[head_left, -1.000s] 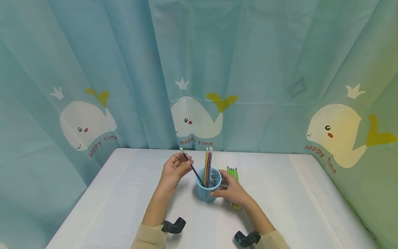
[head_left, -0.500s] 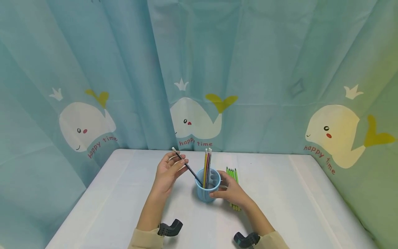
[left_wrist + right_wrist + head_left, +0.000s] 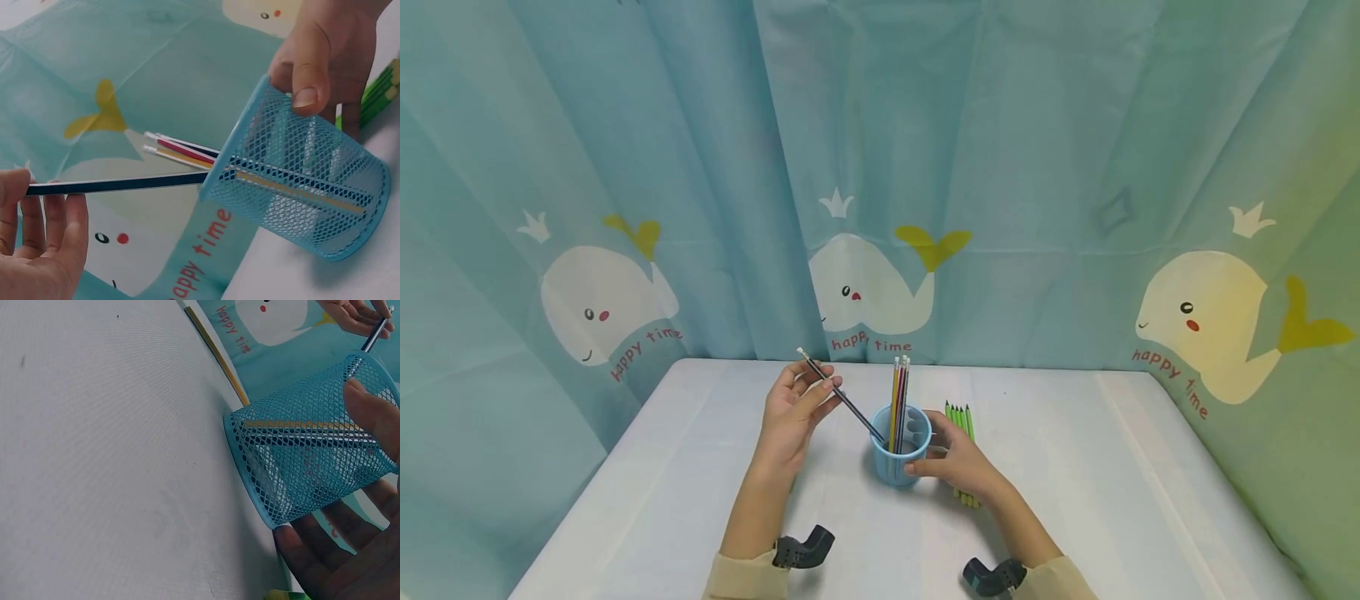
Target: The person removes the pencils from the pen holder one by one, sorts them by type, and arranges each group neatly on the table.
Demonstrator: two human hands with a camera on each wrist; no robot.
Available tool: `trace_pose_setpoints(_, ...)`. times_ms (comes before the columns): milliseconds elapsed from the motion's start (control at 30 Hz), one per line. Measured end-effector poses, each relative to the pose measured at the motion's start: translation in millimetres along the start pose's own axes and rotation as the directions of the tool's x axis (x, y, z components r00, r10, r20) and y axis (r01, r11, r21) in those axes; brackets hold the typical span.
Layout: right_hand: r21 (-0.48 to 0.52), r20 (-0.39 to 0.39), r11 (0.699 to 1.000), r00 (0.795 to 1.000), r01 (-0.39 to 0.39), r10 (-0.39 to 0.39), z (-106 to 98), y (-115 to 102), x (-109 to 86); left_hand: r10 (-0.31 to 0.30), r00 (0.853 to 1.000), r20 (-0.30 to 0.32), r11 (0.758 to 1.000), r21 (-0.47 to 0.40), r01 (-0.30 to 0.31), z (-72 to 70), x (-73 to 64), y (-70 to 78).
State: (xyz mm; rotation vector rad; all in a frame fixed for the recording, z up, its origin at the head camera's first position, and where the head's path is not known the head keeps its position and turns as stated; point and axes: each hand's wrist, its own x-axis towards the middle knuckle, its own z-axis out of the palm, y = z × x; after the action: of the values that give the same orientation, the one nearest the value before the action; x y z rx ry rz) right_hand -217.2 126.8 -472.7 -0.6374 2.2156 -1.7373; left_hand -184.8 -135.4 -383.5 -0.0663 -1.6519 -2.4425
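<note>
Left to right, person's own sides.

Left forearm, tan sleeve (image 3: 749,575) at the wrist, reaches up and inward; a black wrist camera (image 3: 805,547) juts from its inner side. Left hand (image 3: 786,414) is raised above the white table (image 3: 692,467), palm turned inward. Thumb and fingertips pinch a dark striped pencil (image 3: 853,407); in the left wrist view the thumb lies on top, the fingers beneath and slightly apart. White eraser end slants up past the fingertips; the opposite end drops over the rim of the light-blue mesh pencil cup (image 3: 886,470), to the right of these fingers.

Yellow pencil (image 3: 219,357) lies on the table, left of the cup and the right-hand fingers.

Inside the cup, between the two hands: a cluster of upright pencils (image 3: 900,398), yellow, red and dark, white ends up.

Right hand (image 3: 958,457) comes in from the right, forearm angled inward. Thumb rests on the near wall of the cup below the rim; fingers, separated, curve along the other side. Cup stands on the table within this grip.

Green pencils (image 3: 957,412) lie side by side beneath and beyond the right fingers, dark tips pointing away, partly hidden by the hand.
</note>
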Motion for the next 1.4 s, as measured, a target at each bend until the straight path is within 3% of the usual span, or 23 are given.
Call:
trace_pose_setpoints(467, 0.005, 0.009, 1.000, 1.000, 0.005, -0.005, -1.2, -0.4, 0.8, 0.060, 0.998, -0.026, 0.997, -0.049, -0.062, -12.7, -1.8, 17.7)
trace_pose_setpoints(800, 0.009, 0.005, 1.000, 1.000, -0.005, 0.005, -2.7, 3.7, 2.5, 0.075, 0.995, -0.061, 0.997, 0.024, -0.073, -24.8, 3.5, 15.3)
trace_pose_setpoints(1067, 0.012, 0.010, 1.000, 1.000, 0.007, -0.007, -2.6, 4.8, 2.8, 0.037, 0.994, -0.107, 0.988, 0.155, -0.020, -41.5, 11.5, 4.7)
trace_pose_setpoints(1400, 0.007, -0.002, 1.000, 1.000, -0.013, 0.013, -0.8, 2.8, 1.3, -0.031, 0.994, -0.102, 0.983, 0.177, 0.049, -52.0, 15.1, -2.1)
